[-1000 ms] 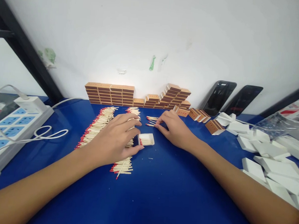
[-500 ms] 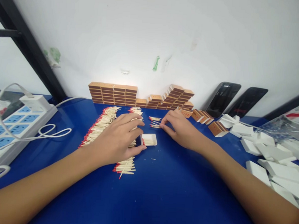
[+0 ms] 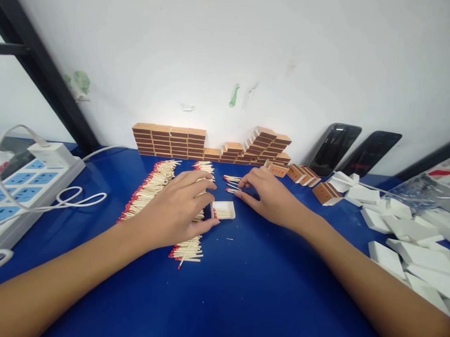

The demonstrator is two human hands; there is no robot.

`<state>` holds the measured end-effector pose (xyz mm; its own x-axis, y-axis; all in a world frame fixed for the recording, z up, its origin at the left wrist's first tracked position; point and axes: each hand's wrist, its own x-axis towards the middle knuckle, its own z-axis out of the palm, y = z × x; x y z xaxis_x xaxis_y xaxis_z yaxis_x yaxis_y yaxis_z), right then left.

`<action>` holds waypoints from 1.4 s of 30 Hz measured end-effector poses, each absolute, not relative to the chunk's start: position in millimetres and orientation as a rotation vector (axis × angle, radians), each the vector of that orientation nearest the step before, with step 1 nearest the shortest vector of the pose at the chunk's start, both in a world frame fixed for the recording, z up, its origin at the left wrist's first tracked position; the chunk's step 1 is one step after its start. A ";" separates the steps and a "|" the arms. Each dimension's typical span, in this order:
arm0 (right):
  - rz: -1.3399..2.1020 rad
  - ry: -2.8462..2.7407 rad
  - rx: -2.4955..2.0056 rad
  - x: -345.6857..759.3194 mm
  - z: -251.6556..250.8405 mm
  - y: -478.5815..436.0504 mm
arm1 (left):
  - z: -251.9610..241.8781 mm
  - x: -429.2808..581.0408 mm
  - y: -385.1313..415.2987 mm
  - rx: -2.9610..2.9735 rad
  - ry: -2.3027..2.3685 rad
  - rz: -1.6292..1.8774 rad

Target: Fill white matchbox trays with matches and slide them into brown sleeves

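Observation:
My left hand [image 3: 183, 204] curls over the left end of a small white matchbox tray [image 3: 228, 207], thumb at its near corner and fingertips at the far one. Several red-tipped matches [image 3: 219, 213] lie inside the tray. Beyond it, thumb and forefinger of my right hand [image 3: 267, 197] close around the plain ends of a few loose matches [image 3: 232, 190] on the table. More matches [image 3: 232, 179] lie just behind these. Under and beside my left hand run a long row of matches [image 3: 148, 189] and a second row [image 3: 188, 249], both partly hidden by the hand.
Stacked brown matchboxes [image 3: 168, 141] line the wall, with a stepped stack [image 3: 266, 145] further right. Several loose boxes [image 3: 327, 193] and a heap of white trays [image 3: 420, 249] lie right. Two phones [image 3: 335, 149] lean on the wall. A power strip [image 3: 31, 193] with cables stands left.
My right hand has shifted slightly left and toward me, and the matches at its fingertips have spread a little. My left hand and the tray stay in place.

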<state>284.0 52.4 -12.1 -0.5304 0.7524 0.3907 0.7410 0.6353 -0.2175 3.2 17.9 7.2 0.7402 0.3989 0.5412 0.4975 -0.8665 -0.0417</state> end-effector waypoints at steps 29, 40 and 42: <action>0.035 -2.417 -1.135 284.5 -11.2 53.4 | 7.8 2.9 19.1 -2.754 -0.736 -0.784; 0.007 -2.439 -1.152 285.9 -13.2 55.2 | 9.8 3.1 20.9 -2.743 -0.716 -0.801; 0.008 -2.441 -1.156 286.1 -12.9 55.2 | 10.8 3.9 20.1 -2.736 -0.706 -0.820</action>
